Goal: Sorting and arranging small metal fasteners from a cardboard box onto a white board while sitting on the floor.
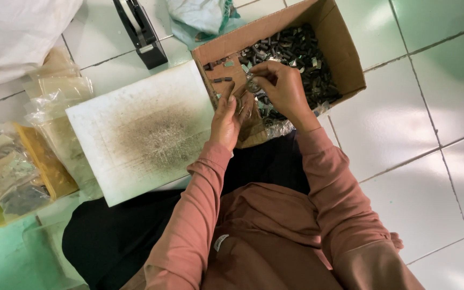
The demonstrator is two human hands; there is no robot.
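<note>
The right hand (283,88) was curled nearly shut over the open brown cardboard box (345,59), its fingertips pinched on a small dark metal part (252,85) held just above the heap; the part was too small to tell its shape. The left hand (227,119) sat just beside it at the box's near left edge, fingers bent and partly closed around something small, though what it held could not be made out. Both hands met over the box, so the step in hand looked like picking single pieces out of the heap of small dark grey metal parts (296,51) filling the box; the next move would seem to call for a steady pinch and a clear spot to set the piece down. Left of the box, touching its wall, lay a flat white rectangular board (135,134) smudged with dark dust across its middle. Farther left of the box, past the board, lay crumpled clear plastic bags (55,96), and beyond those a yellow plastic tray (55,180) holding small clear bags of dark parts. Behind the box to the left stood a black tape dispenser (143,35), with a pale crumpled bag (200,16) beside it. No readable label showed on the box. All rested on a pale green tiled floor (430,118).
</note>
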